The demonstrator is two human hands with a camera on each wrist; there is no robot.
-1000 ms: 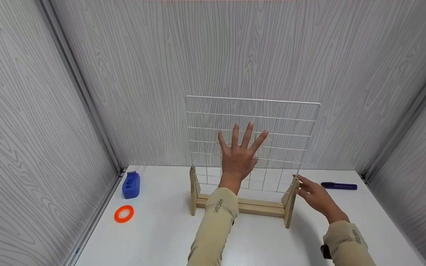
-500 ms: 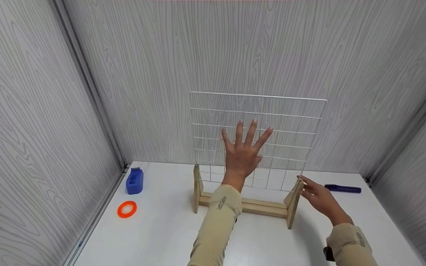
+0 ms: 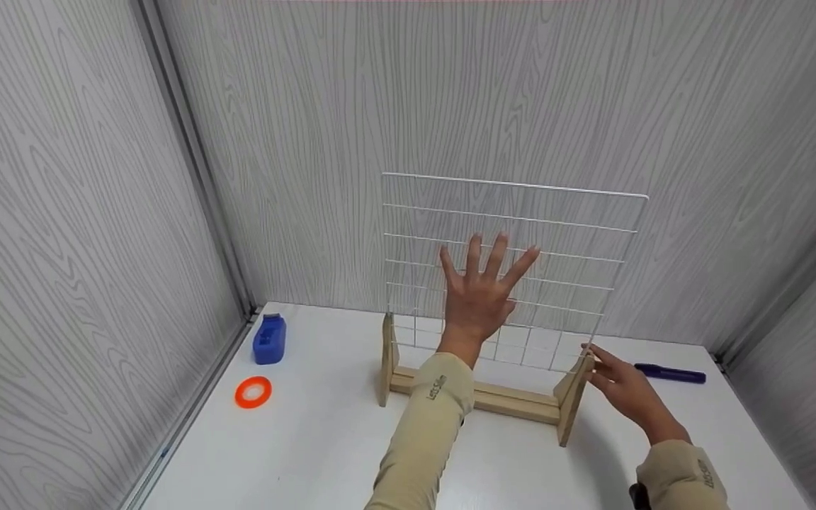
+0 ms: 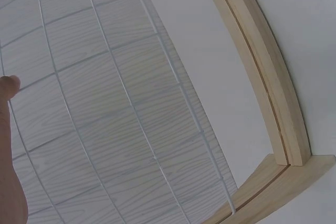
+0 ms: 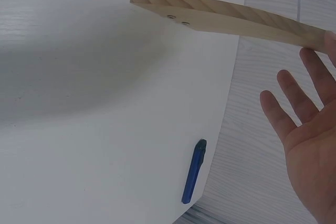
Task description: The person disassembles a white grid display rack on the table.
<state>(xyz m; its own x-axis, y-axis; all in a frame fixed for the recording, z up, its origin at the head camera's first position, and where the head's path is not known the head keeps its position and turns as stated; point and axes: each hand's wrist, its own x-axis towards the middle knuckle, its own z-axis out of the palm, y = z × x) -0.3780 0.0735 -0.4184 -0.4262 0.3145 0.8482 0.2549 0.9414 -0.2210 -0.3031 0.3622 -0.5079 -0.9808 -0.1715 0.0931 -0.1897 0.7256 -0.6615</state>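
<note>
In the head view, my left hand (image 3: pixel 479 304) lies spread against a white wire grid panel (image 3: pixel 571 260), fingers straight and apart. This panel stands upright between the side pieces of a wooden stand (image 3: pixel 521 407). In the left wrist view, a lower corner of the grid meets the grooved side piece (image 4: pixel 262 187), and one of my fingertips shows at the left edge. My right hand (image 3: pixel 627 389) touches the top of the stand's right upright (image 3: pixel 573 404). The right wrist view has its fingers (image 5: pixel 302 100) extended, fingertips at the upright's end.
A blue tape dispenser (image 3: pixel 270 340) and an orange ring-shaped roll (image 3: pixel 253 392) lie on the white table (image 3: pixel 323 453) at the left. Behind my right hand is a dark blue capped pen (image 3: pixel 670 373). Grey wood-patterned walls (image 3: pixel 309 142) enclose the table's back and sides.
The head view has shifted, so the whole scene sits further right in it. Both hands keep their places on the grid and the stand.
</note>
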